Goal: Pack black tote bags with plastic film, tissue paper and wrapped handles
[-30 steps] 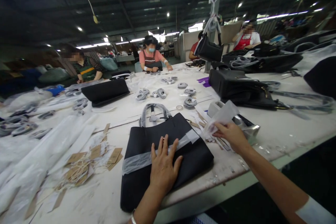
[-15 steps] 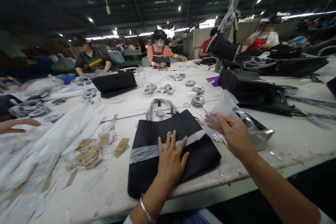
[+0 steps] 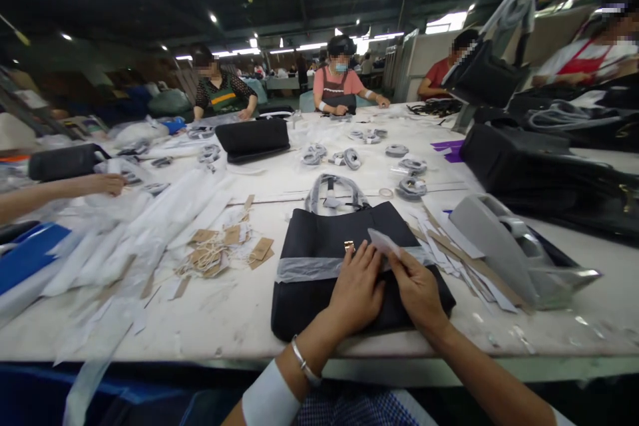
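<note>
A black handbag (image 3: 314, 233) lies flat at the front of the table, with a strip of white wrapping (image 3: 304, 270) across its body. Its handles (image 3: 333, 188) are wrapped and point away from me. My left hand (image 3: 357, 286) rests on the bag, fingers extended close together near the gold clasp (image 3: 349, 247). Just beside it, my right hand (image 3: 417, 289) pinches a small translucent sheet (image 3: 383, 241) between thumb and fingers, over the bag near the clasp. The lower middle of the bag is hidden by my hands.
Brown tags (image 3: 219, 253) with strings lie left of the bag. At right are paper strips (image 3: 464, 266), a clear holder (image 3: 504, 246) and large black bags (image 3: 529, 166). Coiled wrapped straps (image 3: 412, 186) lie beyond. A co-worker's hand (image 3: 107, 184) reaches in from the left; others work opposite.
My right hand has brought the translucent sheet leftward from beside the bag to above it. My left hand's spread fingers have drawn together. The view has swung left.
</note>
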A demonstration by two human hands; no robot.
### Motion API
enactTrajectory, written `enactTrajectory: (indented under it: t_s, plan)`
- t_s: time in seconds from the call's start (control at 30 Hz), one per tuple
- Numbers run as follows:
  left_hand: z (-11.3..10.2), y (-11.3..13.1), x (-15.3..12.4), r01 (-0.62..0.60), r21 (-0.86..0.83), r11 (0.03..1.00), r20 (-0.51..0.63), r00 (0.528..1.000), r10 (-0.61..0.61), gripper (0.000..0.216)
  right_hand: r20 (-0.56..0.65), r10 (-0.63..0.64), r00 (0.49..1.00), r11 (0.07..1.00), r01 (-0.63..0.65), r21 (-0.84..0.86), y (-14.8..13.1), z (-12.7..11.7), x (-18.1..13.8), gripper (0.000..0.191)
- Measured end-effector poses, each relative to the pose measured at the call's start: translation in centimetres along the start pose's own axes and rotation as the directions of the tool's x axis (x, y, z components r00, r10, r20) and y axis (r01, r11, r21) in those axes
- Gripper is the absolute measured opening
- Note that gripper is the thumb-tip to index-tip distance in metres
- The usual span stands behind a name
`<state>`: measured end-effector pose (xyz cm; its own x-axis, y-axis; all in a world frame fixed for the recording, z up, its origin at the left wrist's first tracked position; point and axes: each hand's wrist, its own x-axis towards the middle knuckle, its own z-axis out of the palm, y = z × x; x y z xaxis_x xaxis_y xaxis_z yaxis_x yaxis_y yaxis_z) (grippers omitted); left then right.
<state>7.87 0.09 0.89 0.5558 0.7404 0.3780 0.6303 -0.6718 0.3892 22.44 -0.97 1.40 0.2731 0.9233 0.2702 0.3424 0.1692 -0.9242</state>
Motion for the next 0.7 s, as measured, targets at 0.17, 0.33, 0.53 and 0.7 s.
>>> enactTrajectory:
  t_s: [0.17,0.33,0.53,0.7]
  plan:
    - [-3.1,-0.8,-0.5,0.127,0.009,0.992,-0.107,0.986,-0.125,0.053,0.007,0.040,0.999,0.995,-0.041,0.094,0.2,-0.2,0.2,0.046]
    - [-5.8,-2.3,-1.0,0.183,0.161,0.970,-0.016,0.983,-0.183,0.034,-0.079,-0.016,0.997,0.950,0.039,0.308,0.2,0.3,-0.1,0.044]
    - [-5.4,-1.4,0.6,0.049,0.037,0.998,0.023,0.998,-0.050,0.010,-0.160,-0.145,0.976,0.951,0.182,0.251,0.1,-0.5,-1.3,0.036]
    - [-6.3,0.1,1.9,-0.062,0.095,0.994,-0.049,0.997,0.066,0.011,-0.244,-0.234,0.941,0.928,0.291,0.233,-0.5,-1.2,-2.0,0.031]
